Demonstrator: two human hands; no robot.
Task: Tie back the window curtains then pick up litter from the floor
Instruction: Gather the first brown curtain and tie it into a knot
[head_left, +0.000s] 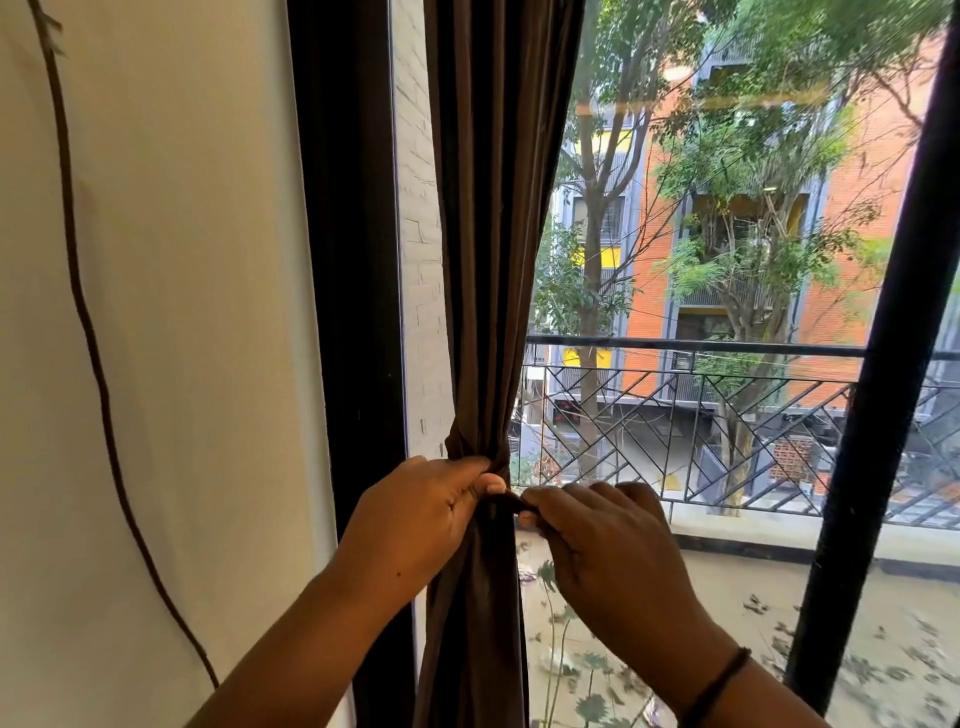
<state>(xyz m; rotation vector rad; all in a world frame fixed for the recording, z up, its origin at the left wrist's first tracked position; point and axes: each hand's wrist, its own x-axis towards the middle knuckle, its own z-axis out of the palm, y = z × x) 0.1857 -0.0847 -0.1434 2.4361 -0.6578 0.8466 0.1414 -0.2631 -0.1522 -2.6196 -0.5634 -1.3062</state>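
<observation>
Both hands pinch a dark tie band (506, 501) around the gathered brown curtain (493, 260) at the window's left edge: left hand (415, 514), right hand (597, 551). Knot unfinished (litter collection not begun).

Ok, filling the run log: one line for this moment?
step: tying curtain | left hand: gripping tie | right hand: pulling tie end | litter: pending

Dark brown curtain (498, 234) hangs gathered, cinched at its waist.
</observation>
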